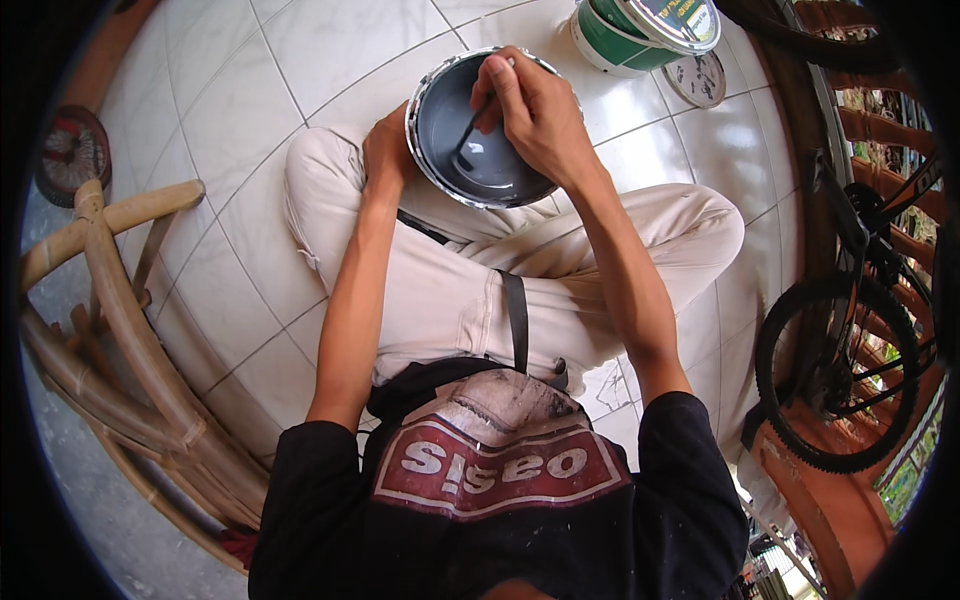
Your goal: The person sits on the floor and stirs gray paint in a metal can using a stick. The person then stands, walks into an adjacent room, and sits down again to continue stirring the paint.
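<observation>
A round bucket point(446, 130) of blue-grey paint, its rim smeared, is tilted toward me above my crossed legs in pale trousers. My left hand point(388, 150) grips the bucket's left side, with some fingers hidden behind it. My right hand point(530, 115) is over the bucket, closed on a thin dark stirring tool point(470, 142) whose lower end sits in the paint.
A green-and-white bucket point(610, 45) and a round lid point(693, 84) lie beyond on white tiles point(240, 90). A bamboo frame point(140, 330) and small red wheel point(75, 150) are at left. A bicycle point(840, 370) leans by slatted railing at right.
</observation>
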Tool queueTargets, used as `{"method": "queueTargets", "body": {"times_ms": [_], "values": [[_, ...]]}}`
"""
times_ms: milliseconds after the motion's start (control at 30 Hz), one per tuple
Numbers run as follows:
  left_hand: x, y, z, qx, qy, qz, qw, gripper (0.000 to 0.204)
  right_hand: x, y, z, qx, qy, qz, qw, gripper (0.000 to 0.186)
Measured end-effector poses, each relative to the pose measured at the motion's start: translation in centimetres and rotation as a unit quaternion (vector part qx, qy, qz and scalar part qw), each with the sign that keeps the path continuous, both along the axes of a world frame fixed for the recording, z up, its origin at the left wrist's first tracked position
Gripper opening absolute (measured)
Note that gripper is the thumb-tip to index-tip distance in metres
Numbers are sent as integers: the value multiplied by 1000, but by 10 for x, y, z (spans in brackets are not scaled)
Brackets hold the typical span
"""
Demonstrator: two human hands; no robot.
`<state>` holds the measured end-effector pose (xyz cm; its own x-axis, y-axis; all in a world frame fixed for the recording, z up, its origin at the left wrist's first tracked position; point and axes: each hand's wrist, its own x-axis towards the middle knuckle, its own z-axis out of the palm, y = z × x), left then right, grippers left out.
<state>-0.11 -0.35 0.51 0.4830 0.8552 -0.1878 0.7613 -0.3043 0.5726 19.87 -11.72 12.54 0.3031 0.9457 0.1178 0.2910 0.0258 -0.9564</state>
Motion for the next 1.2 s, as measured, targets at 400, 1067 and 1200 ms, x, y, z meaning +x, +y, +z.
{"method": "queueTargets", "body": {"times_ms": [400,1067,1200], "values": [[1,1,5,-10,6,-2,1000,37,20,4,-2,54,16,-57,997,33],[-2,3,-3,2,0,-5,1000,33,28,-2,-3,9,-186,-24,982,32],[0,1,0,2,-13,0,1000,31,24,-17,-7,-26,-97,-27,995,30]]}}
